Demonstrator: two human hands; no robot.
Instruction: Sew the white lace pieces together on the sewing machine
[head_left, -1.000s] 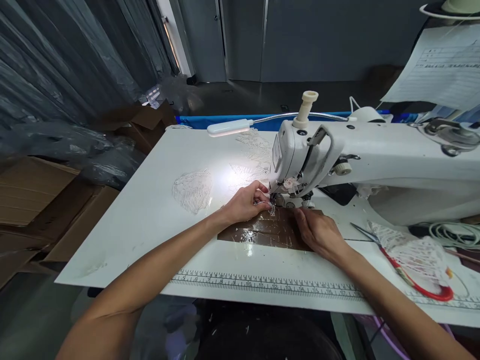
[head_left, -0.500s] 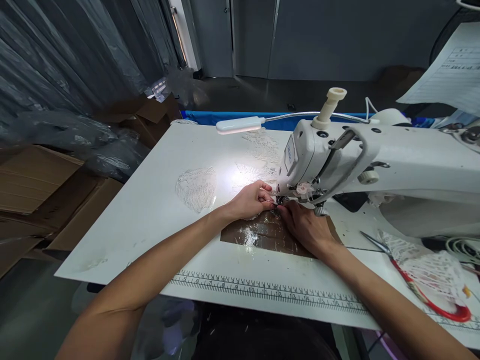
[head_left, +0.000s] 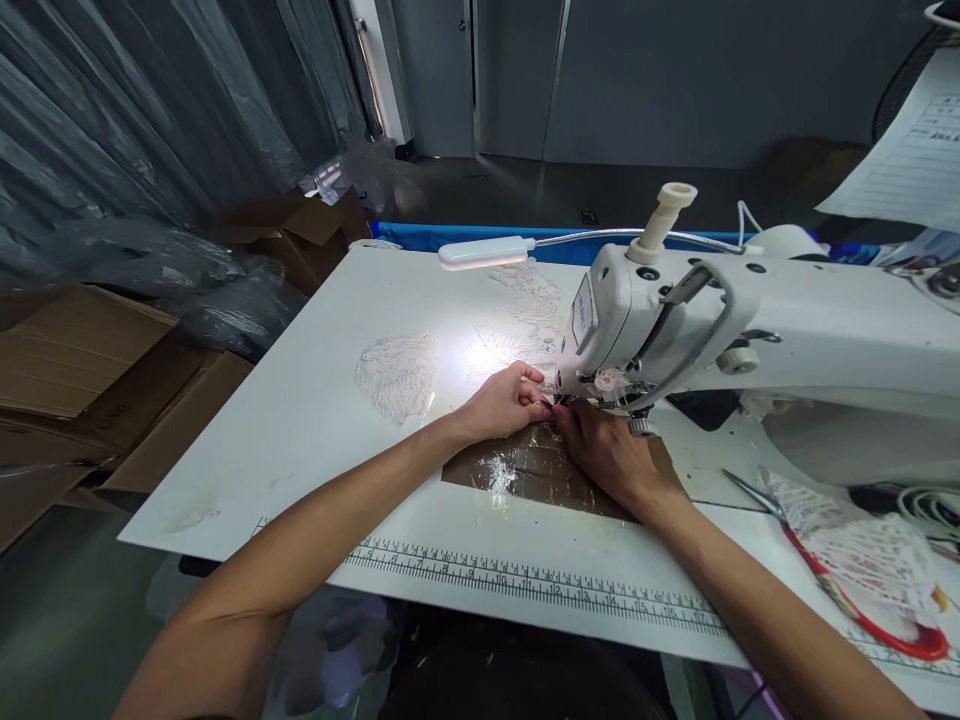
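A white sewing machine (head_left: 750, 320) stands on the white table (head_left: 315, 420). My left hand (head_left: 504, 400) and my right hand (head_left: 604, 450) meet at the needle area under the machine's head. Their fingertips are pinched together on a small piece of white lace (head_left: 556, 432), which is mostly hidden by the fingers. Beneath both hands lies a shiny brown patch (head_left: 525, 470) of the table. A small lamp (head_left: 484, 252) on a bendy neck lights the spot.
Loose white lace pieces (head_left: 396, 375) lie left of the hands and behind them. Red-handled scissors (head_left: 840, 590) and a heap of lace (head_left: 862, 550) sit at the right. A printed ruler (head_left: 525, 580) runs along the front edge. Cardboard boxes (head_left: 82, 400) stand at the left.
My right hand has slid left from the brown patch up to the needle area and now meets the left hand's fingertips. The view has shifted a little.
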